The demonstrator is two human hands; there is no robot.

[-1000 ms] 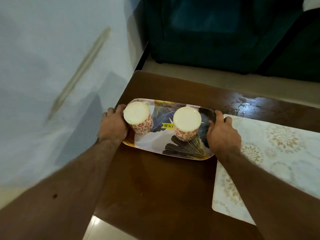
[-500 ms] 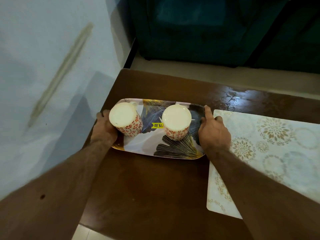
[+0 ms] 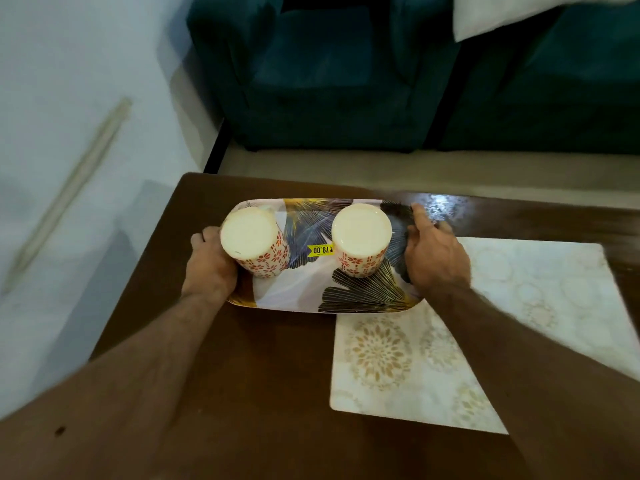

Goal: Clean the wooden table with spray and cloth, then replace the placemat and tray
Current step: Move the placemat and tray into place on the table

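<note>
A leaf-patterned tray (image 3: 304, 289) with a yellow price sticker carries two upside-down cups with red flower prints, one at its left end (image 3: 254, 242) and one right of centre (image 3: 362, 239). My left hand (image 3: 211, 261) grips the tray's left end and my right hand (image 3: 434, 256) grips its right end. The tray's near right corner overlaps the left edge of the pale floral placemat (image 3: 502, 327), which lies on the dark wooden table (image 3: 242, 368). The tray looks lifted slightly off the wood. No spray or cloth is in view.
A pale wall (image 3: 69, 133) runs along the table's left side. A dark teal sofa (image 3: 329, 81) stands beyond the far edge, with a white cushion (image 3: 519, 15) at the top right. A glossy patch (image 3: 440, 206) shines on the table behind the tray.
Both hands have carried the tray to the right, from the table's left part onto the placemat's left edge. Both grips are unchanged.
</note>
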